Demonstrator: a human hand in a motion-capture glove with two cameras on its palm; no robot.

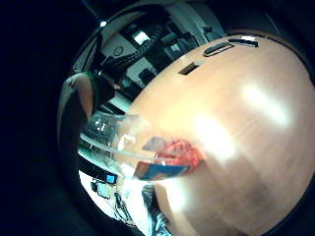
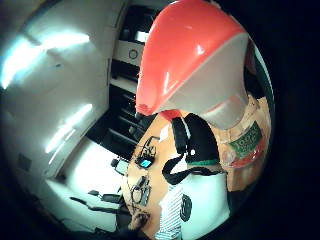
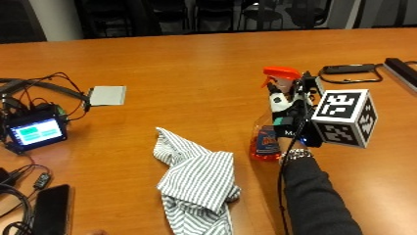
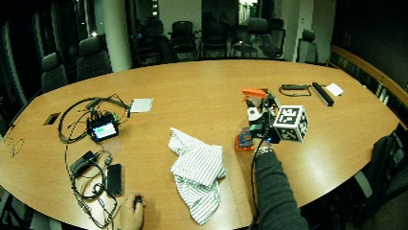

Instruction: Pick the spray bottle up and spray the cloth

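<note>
Near edge: striped cloth (image 3: 196, 181) lies crumpled on the table (image 3: 196, 63), apart from bottle. R gloved hand (image 3: 293, 120) has fingers curled round the spray bottle (image 3: 273, 112), upright w/ base on or just above the wood, can't tell which. Orange trigger head (image 3: 281, 73) points toward cloth side. Farther left: small screen (image 3: 35, 132) w/ cables.

My spray bottle (image 3: 272, 128) was clear glossy plastic with a smooth orange trigger head (image 3: 281, 73); the striped cloth (image 3: 194, 179) looked soft, the wooden table (image 3: 196, 68) polished.
</note>
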